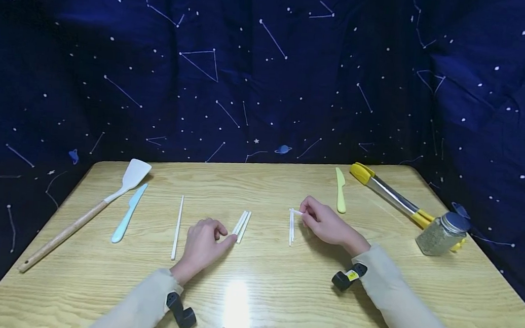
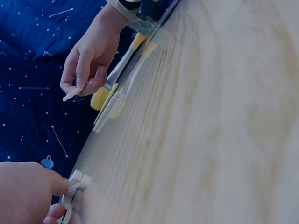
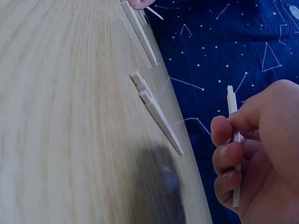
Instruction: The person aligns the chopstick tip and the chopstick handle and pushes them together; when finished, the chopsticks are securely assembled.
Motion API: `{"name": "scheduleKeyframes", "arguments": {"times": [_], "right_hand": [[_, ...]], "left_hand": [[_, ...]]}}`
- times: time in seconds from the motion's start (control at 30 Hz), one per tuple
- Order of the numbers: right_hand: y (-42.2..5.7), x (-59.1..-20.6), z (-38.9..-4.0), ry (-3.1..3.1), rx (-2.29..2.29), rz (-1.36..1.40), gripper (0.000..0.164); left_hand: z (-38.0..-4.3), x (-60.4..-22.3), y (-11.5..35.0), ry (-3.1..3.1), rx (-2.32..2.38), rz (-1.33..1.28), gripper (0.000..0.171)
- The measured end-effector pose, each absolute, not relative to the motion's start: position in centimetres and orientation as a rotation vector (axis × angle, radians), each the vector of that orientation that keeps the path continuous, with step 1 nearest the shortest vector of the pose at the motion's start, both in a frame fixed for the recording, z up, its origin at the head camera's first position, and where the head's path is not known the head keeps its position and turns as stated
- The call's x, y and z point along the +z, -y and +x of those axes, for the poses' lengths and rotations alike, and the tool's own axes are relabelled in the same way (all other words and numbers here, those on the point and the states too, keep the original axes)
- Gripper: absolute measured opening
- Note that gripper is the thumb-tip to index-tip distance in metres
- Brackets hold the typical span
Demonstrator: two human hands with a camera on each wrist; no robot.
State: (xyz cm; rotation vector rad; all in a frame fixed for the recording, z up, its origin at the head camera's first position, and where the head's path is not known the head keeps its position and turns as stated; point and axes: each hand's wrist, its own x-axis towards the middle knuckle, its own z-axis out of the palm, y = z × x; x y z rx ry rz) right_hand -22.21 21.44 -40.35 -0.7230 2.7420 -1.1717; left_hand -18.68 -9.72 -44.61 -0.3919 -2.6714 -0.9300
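Observation:
In the head view my left hand rests low over the table, its thumb right at the near end of a small bundle of short white sticks. The left wrist view shows the thumb against the squared stick ends. My right hand pinches another short white stick, which lies across the palm under curled fingers in the right wrist view. Just left of that hand, two short white sticks lie side by side on the table. A longer white stick lies left of my left hand.
On the left lie a white spatula with a wooden handle and a light blue knife. A yellow knife, yellow-tipped tongs and a lidded glass jar occupy the right. A dark starry cloth hangs behind the table.

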Motion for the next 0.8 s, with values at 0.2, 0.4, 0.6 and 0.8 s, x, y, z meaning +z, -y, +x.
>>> {"name": "scheduleKeyframes", "arguments": {"times": [0.2,0.4,0.6,0.8], "right_hand": [[-21.45,-40.13,-22.20,-2.747,-1.176,-0.733,0.005],[-21.28,-40.20,-22.13,-2.747,-1.167,-0.729,0.006],[-21.47,-40.55,-21.98,-2.734,-1.165,-0.747,0.004],[-21.86,-40.80,-22.07,-2.751,-1.152,-0.743,0.004]], "left_hand": [[-18.37,-44.26,9.24,2.686,-0.953,-0.315,0.018],[-18.02,-43.85,9.07,2.691,-0.929,-0.272,0.015],[-17.90,-44.33,9.05,2.664,-0.888,-0.249,0.016],[-18.27,-44.51,9.51,2.647,-0.942,-0.265,0.015]]}}
